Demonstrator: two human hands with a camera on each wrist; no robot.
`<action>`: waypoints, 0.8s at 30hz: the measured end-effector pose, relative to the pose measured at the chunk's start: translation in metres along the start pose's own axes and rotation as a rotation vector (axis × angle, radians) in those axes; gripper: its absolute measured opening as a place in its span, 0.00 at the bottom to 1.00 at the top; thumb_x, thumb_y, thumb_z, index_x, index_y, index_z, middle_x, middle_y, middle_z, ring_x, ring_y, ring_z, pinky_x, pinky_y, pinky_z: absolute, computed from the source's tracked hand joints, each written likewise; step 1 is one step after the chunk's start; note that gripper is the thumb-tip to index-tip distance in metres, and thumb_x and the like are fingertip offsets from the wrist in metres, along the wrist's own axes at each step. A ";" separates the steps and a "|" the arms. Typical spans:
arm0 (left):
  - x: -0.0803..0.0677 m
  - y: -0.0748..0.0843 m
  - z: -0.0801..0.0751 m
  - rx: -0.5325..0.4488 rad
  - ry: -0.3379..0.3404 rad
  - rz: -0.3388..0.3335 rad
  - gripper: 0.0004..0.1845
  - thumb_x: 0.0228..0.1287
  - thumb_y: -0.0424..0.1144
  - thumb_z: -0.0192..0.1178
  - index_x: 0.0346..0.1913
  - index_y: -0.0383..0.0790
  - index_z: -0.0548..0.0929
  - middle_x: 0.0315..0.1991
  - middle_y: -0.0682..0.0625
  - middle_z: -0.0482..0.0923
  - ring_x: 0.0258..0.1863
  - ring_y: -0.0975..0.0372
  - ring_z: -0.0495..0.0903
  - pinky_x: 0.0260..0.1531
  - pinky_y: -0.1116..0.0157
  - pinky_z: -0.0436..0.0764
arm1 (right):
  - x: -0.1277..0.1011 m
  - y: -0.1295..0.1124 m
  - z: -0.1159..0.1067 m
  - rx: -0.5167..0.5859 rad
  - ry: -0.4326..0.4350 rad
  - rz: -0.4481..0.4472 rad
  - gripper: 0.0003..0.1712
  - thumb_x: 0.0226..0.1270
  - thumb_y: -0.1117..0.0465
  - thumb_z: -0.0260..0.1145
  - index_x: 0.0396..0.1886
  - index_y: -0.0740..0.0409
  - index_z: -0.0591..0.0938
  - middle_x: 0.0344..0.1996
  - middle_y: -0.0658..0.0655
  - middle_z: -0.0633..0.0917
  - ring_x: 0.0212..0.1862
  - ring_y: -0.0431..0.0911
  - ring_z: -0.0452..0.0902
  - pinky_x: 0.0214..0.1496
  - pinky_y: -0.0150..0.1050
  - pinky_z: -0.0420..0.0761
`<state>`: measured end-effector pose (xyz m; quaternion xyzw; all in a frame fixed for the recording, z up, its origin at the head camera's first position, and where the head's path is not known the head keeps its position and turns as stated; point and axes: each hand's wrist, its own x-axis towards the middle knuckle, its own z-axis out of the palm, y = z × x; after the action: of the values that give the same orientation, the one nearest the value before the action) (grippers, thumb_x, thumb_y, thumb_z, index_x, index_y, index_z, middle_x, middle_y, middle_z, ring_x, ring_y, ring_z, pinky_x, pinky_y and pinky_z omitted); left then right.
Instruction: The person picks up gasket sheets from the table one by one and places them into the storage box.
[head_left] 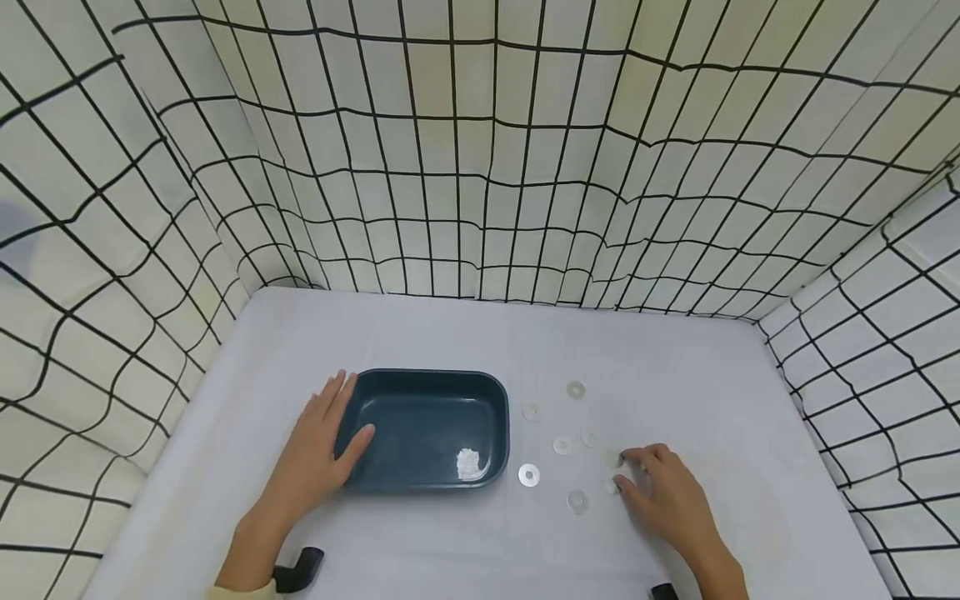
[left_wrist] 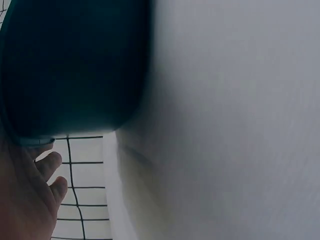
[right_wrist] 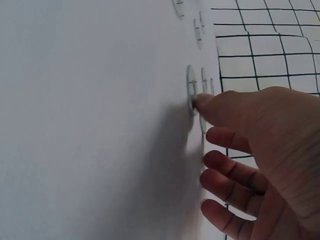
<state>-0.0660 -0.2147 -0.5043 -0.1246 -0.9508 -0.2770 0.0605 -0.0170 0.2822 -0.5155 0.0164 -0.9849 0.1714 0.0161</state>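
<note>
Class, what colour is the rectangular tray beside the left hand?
The tray is dark teal-blue, shown best in the head view.

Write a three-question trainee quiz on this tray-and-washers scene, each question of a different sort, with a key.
1. True or false: the left hand rests against the dark blue tray with fingers straight.
2. Multiple choice: where do the loose washers lie? A. inside the tray; B. on the white table, on the tray's right side; C. stacked on the tray's rim.
3. Fill in: the right hand touches a washer with its ____.

Key: 1 true; 2 B; 3 fingertips.
</note>
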 end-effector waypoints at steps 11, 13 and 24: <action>-0.003 0.006 0.010 -0.059 -0.028 -0.064 0.49 0.76 0.53 0.62 0.87 0.37 0.46 0.87 0.38 0.46 0.84 0.39 0.56 0.75 0.34 0.66 | -0.005 -0.020 -0.008 0.055 -0.163 0.124 0.18 0.62 0.56 0.79 0.47 0.60 0.88 0.46 0.59 0.90 0.48 0.51 0.87 0.54 0.54 0.88; -0.003 0.006 0.009 -0.063 -0.016 -0.057 0.49 0.76 0.51 0.62 0.86 0.37 0.47 0.87 0.38 0.47 0.84 0.39 0.57 0.74 0.34 0.67 | -0.005 -0.022 -0.008 0.044 -0.155 0.119 0.17 0.62 0.56 0.80 0.46 0.60 0.88 0.44 0.58 0.90 0.45 0.49 0.86 0.51 0.53 0.88; 0.001 0.007 0.010 -0.030 0.023 -0.034 0.46 0.74 0.49 0.63 0.85 0.34 0.53 0.84 0.37 0.55 0.81 0.39 0.63 0.73 0.35 0.70 | -0.003 -0.029 -0.002 -0.061 -0.057 0.050 0.15 0.58 0.56 0.82 0.42 0.55 0.90 0.40 0.53 0.90 0.36 0.41 0.83 0.36 0.39 0.84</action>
<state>-0.0659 -0.2033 -0.5092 -0.1060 -0.9478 -0.2938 0.0645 -0.0129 0.2561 -0.5042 -0.0037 -0.9898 0.1413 -0.0159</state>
